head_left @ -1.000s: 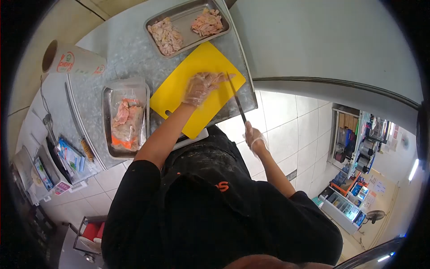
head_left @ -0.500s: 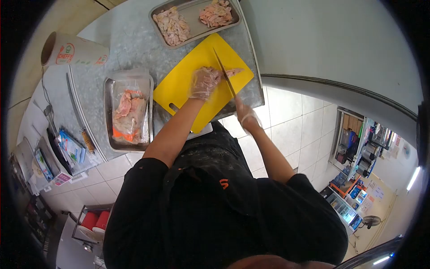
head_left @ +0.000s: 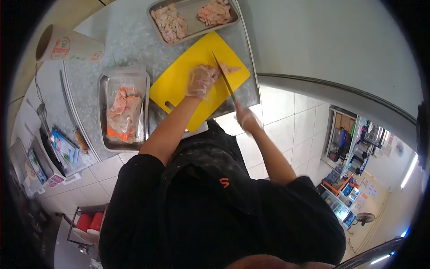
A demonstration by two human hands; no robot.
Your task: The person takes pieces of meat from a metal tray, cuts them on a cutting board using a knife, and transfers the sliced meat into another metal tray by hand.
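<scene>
On the flat yellow cutting board (head_left: pixel 172 85), a pale pink raw-meat strip (head_left: pixel 231 69) is lying beside the curled, clear-gloved left hand (head_left: pixel 201 81); whether it is gripping meat, I cannot tell. Past the board's near edge, the clear-gloved right hand (head_left: pixel 247 119) is closing firmly around a long dark-bladed knife (head_left: pixel 227 83).

Cutting board (head_left: pixel 177 80): smooth plastic
Knife blade (head_left: pixel 227 83): metal
Gloves (head_left: pixel 199 84): thin, crinkled, glossy clear plastic
Trays (head_left: pixel 193 28): smooth, shiny metal
Worktop (head_left: pixel 130 40): mottled, metal-looking
Apron (head_left: pixel 201 158): matt cloth, powder-smudged

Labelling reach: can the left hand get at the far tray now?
Probably yes: only flat board and counter lie between the left hand and far tray; knife off to the right.
</scene>
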